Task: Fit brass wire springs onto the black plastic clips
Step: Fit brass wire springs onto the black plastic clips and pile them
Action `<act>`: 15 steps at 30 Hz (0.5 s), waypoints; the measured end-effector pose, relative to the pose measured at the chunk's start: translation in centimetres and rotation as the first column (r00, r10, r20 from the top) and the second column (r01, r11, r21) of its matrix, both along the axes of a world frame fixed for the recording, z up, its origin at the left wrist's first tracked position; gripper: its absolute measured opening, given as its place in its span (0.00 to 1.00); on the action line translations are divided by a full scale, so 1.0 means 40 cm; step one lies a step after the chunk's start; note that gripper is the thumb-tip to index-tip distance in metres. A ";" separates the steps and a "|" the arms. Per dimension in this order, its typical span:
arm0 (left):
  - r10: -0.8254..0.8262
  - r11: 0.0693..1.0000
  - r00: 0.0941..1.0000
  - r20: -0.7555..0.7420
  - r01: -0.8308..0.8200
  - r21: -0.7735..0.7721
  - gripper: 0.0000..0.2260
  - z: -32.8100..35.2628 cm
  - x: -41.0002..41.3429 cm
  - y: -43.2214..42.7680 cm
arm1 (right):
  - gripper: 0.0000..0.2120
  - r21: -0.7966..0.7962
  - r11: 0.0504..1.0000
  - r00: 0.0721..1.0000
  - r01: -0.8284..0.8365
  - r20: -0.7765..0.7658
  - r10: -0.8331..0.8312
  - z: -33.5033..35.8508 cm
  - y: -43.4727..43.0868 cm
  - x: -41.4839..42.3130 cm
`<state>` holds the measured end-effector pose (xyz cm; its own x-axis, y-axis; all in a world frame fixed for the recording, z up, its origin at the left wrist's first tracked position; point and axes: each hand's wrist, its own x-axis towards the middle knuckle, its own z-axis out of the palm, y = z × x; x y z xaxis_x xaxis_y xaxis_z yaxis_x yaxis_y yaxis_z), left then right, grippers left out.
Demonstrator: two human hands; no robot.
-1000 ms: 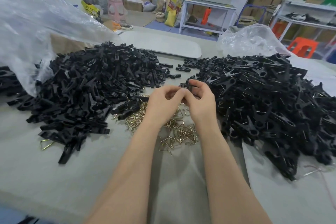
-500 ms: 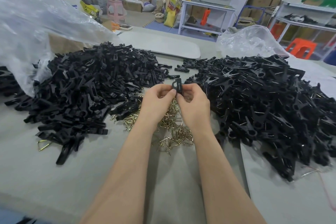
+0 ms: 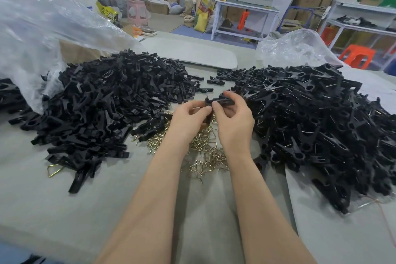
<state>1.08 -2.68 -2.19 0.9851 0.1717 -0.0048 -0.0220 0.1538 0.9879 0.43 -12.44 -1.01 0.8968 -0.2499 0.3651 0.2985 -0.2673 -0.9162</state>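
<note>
Both hands meet above the table's middle around one black plastic clip (image 3: 220, 100), which lies roughly level. My left hand (image 3: 188, 120) pinches its left end. My right hand (image 3: 233, 120) curls over its right part, thumb and fingers around it. Below the hands lies a heap of brass wire springs (image 3: 205, 152) on the grey table (image 3: 107, 210). A big pile of loose black clip halves (image 3: 102, 105) spreads at the left. At the right is a pile of assembled black clips (image 3: 321, 122) showing wire. Whether a spring is on the held clip is hidden by my fingers.
A clear plastic bag (image 3: 42, 34) bulges at the far left, another clear bag (image 3: 295, 49) at the back right. One stray spring (image 3: 54, 169) lies near the left pile's front. A flat grey board (image 3: 192, 53) lies behind the piles. Shelving and cartons stand beyond.
The clip has turned from upright between my fingertips to lying level, and my right hand's fingers have spread over its right part. Both hands stayed over the springs.
</note>
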 end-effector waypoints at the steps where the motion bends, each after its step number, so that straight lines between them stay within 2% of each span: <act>1: 0.016 0.999 1.000 0.006 -0.016 -0.032 0.05 -0.001 0.001 0.004 | 0.12 -0.002 1.000 1.000 -0.024 -0.003 0.024 -0.002 0.004 0.000; 4: 0.056 0.992 0.998 0.011 -0.054 -0.117 0.04 -0.003 0.007 0.018 | 0.04 0.003 0.995 0.995 -0.102 -0.013 0.102 -0.006 0.015 0.000; 8: 0.078 0.994 0.997 0.012 -0.077 -0.071 0.09 -0.006 0.009 0.018 | 0.09 0.085 0.985 0.985 -0.149 -0.074 0.155 -0.003 0.010 0.007; 11: 0.079 0.995 0.997 0.026 -0.077 -0.065 0.07 -0.006 0.009 0.018 | 0.07 0.180 0.970 0.969 -0.166 -0.154 0.195 -0.005 0.001 0.013; 15: 0.036 0.996 0.999 0.036 -0.033 -0.079 0.03 -0.001 0.003 0.016 | 0.07 0.266 0.951 0.967 -0.156 -0.153 0.201 -0.004 -0.003 0.017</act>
